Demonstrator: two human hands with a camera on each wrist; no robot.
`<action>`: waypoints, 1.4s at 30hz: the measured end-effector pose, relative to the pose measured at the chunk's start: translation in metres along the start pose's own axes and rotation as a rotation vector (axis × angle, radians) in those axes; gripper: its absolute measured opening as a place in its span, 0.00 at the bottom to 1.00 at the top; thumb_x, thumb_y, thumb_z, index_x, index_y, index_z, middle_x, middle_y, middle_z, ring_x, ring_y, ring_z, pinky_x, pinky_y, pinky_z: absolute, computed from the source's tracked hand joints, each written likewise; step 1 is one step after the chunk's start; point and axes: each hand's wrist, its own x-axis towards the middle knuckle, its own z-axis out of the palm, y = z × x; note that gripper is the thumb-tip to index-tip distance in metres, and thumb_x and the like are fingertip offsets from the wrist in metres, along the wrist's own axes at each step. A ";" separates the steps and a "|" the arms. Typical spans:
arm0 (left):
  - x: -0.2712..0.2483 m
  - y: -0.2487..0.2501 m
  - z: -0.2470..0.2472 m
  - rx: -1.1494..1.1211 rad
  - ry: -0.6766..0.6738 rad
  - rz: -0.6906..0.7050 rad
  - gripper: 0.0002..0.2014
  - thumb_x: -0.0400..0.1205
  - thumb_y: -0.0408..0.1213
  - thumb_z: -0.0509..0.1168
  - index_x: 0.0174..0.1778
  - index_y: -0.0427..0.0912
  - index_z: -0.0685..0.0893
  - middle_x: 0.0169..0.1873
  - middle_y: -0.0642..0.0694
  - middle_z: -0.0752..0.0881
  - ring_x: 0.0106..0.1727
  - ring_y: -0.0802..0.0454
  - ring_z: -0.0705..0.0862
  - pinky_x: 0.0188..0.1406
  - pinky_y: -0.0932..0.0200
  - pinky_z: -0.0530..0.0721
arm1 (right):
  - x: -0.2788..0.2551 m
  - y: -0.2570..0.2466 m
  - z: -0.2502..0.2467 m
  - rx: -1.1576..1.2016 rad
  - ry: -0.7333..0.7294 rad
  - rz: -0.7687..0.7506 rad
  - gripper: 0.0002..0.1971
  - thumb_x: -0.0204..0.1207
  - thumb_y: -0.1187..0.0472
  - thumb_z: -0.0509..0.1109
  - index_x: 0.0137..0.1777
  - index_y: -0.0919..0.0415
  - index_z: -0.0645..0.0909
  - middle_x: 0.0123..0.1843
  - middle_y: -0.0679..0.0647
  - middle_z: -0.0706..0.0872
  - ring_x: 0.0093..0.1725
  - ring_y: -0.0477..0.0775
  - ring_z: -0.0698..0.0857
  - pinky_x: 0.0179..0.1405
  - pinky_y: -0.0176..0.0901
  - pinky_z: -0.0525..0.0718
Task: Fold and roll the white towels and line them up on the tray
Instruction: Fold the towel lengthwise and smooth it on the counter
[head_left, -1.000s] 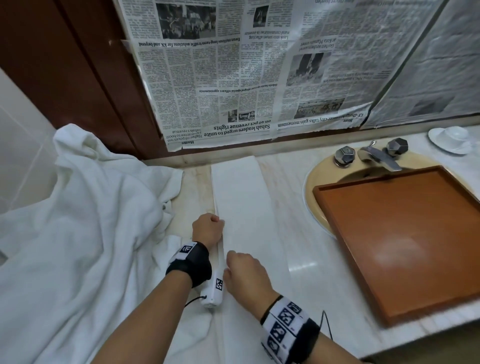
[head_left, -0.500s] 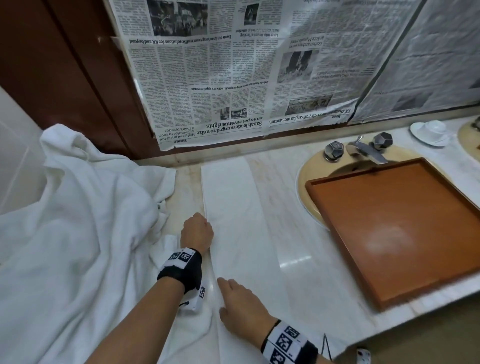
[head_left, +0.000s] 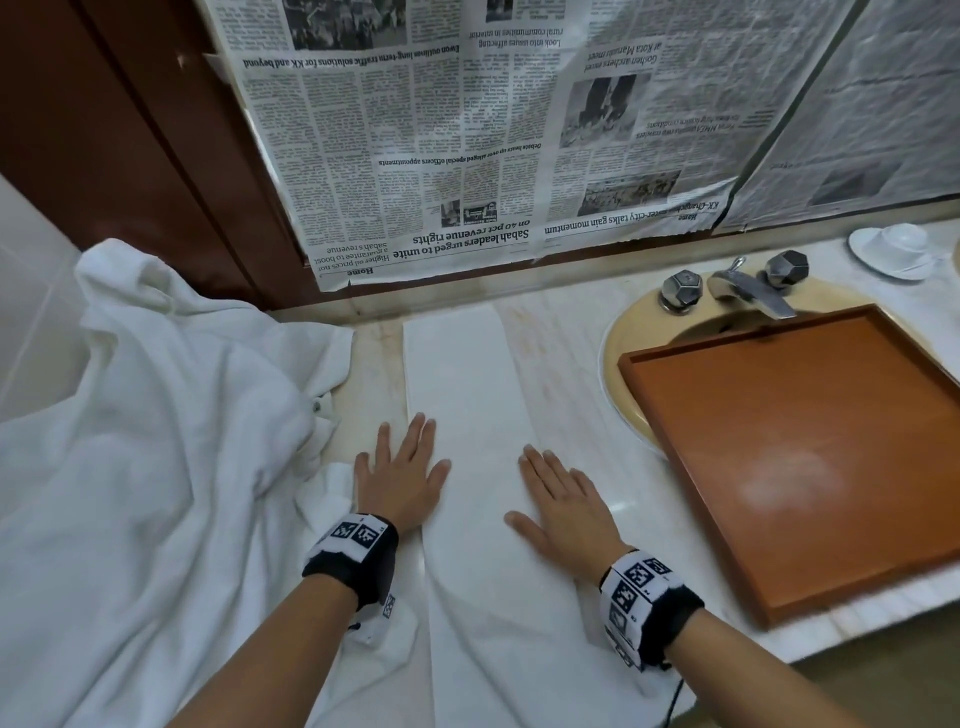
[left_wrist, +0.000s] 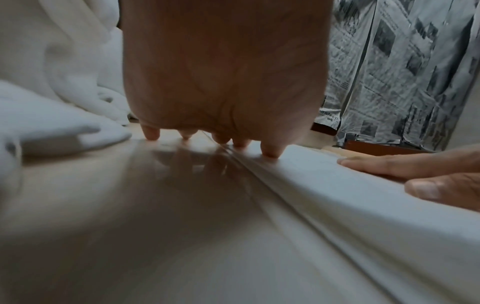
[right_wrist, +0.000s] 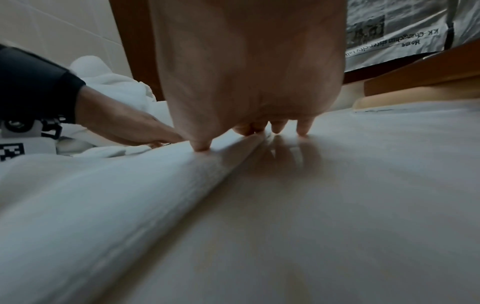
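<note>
towel pile (head_left: 130, 467) heaped at 9 o'clock on marble counter (head_left: 566, 374) | left hand (head_left: 400, 478) flat, fingers spread, on left edge of folded white towel strip (head_left: 467, 415) | strip lay centre, running 12–6 | right hand (head_left: 563, 506) flat, spread on right edge | wooden tray (head_left: 810, 447) at 3 o'clock over sink (head_left: 623, 332), bare
</note>
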 end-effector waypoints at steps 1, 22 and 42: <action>0.003 0.002 0.000 0.006 -0.020 -0.013 0.31 0.89 0.60 0.40 0.87 0.59 0.37 0.85 0.63 0.35 0.87 0.43 0.36 0.82 0.33 0.46 | 0.000 0.002 0.000 0.003 0.009 0.008 0.48 0.72 0.26 0.28 0.88 0.53 0.38 0.87 0.43 0.34 0.87 0.47 0.37 0.84 0.52 0.41; -0.023 0.049 0.013 -0.164 0.090 -0.047 0.32 0.88 0.58 0.50 0.87 0.53 0.53 0.88 0.56 0.47 0.88 0.49 0.46 0.82 0.34 0.49 | 0.025 0.053 -0.029 0.178 0.093 -0.110 0.35 0.86 0.41 0.56 0.88 0.52 0.51 0.89 0.43 0.45 0.88 0.47 0.42 0.84 0.54 0.43; 0.033 0.031 -0.015 -0.047 -0.043 -0.161 0.35 0.86 0.66 0.43 0.87 0.61 0.38 0.85 0.65 0.37 0.87 0.41 0.35 0.80 0.25 0.39 | 0.080 0.055 -0.050 0.019 -0.047 -0.121 0.41 0.84 0.34 0.53 0.88 0.52 0.41 0.89 0.43 0.39 0.87 0.41 0.40 0.85 0.56 0.38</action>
